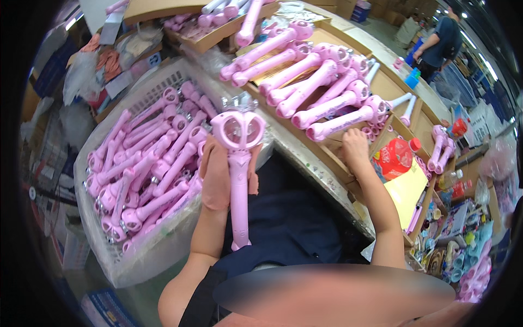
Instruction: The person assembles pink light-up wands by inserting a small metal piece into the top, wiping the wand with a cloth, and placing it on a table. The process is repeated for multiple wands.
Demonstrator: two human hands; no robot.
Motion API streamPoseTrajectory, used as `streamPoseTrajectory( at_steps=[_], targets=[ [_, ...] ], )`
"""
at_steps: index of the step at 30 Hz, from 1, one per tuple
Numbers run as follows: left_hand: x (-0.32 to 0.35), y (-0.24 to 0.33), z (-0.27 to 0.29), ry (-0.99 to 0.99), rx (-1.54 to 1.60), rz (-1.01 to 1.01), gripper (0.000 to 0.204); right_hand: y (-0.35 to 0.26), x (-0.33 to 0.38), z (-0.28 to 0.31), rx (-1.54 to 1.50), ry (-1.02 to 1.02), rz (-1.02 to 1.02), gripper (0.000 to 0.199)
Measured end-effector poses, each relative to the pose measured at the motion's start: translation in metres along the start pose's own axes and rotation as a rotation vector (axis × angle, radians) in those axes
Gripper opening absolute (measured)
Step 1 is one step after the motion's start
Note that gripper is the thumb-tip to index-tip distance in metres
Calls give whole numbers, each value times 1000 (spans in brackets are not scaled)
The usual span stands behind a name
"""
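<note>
My left hand (pixel 217 173), in a pinkish-brown cloth glove, is closed around a pink toy wand (pixel 239 180). The wand stands upright in front of my body, its round clear-windowed head and silvery crown-like tip at the top. On the right, my bare right hand (pixel 355 146) reaches into a cardboard tray (pixel 336 151) on the table. Its fingers are curled down beside small pink rings (pixel 372 132), and whatever they hold is hidden. Just beyond that hand, a row of pink wands (pixel 340 111) lies across the tray.
A white plastic crate (pixel 103 248) heaped with pink wands stands at my left. Right of my right hand are a red bottle (pixel 396 158) and a yellow paper sheet (pixel 408 193). The table edge (pixel 321 182) runs diagonally before me. A person (pixel 442 41) stands far right.
</note>
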State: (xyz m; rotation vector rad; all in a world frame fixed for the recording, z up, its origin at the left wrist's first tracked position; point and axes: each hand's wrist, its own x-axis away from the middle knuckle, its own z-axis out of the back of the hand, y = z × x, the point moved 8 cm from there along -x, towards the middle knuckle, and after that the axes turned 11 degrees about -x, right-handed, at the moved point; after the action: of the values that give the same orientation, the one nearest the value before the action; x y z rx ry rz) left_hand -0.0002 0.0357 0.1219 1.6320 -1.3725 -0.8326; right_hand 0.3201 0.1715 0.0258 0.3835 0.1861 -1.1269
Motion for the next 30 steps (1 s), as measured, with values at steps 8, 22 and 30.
streamPoseTrajectory(
  at_steps=[8,22,30],
  targets=[
    [-7,-20,0,-139,-76,92,38,-20,30,104,-1018,135,-235,27],
    [-8,-38,-12,-180,-182,123,29,-142,23,201,-818,317,359,28],
    [-3,-58,-10,-220,-322,266,30,-144,24,199,-751,326,378,27]
  ],
)
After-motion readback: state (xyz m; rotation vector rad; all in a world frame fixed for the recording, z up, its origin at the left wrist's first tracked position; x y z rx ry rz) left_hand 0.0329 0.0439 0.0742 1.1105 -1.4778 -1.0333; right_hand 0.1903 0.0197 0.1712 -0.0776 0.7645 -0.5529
